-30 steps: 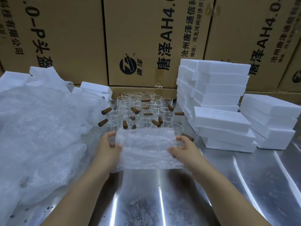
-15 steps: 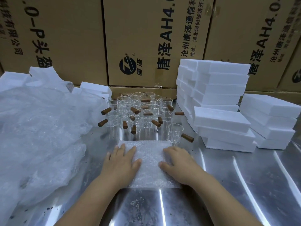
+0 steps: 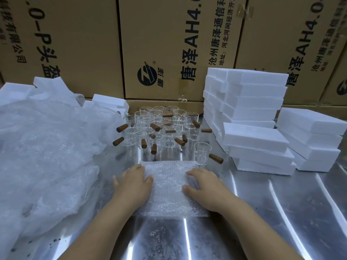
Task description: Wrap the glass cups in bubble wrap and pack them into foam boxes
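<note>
Both hands are flat with fingers straight, gripping nothing: my left hand [image 3: 133,182] presses the left side of the bubble wrap sheet [image 3: 167,184] and my right hand [image 3: 204,186] the right side, hands apart with bare sheet between them. A second ago the sheet was held up in the air by its edges; half a second ago it was already down, and now it's smoothed flat on the bench [image 3: 262,212]. My read is that the sheet is staged and ready for a cup, with no cup on it yet, so wrapping proper hasn't started. The sheet is thin, clear and dimpled, roughly rectangular, and likely slippery on the polished steel. The nearest cup [image 3: 201,152] stands just beyond the sheet's far right corner: clear, small, with a brown stub handle [image 3: 216,158] sticking out sideways. The rest of the glass cups [image 3: 159,128] are packed tight behind it, handles pointing every way, so they could snag. The foam boxes [image 3: 257,139] are white rigid slabs stacked on the right. A heap of loose wrap [image 3: 43,147] sits on the left, and cartons [image 3: 169,44] line the back.
</note>
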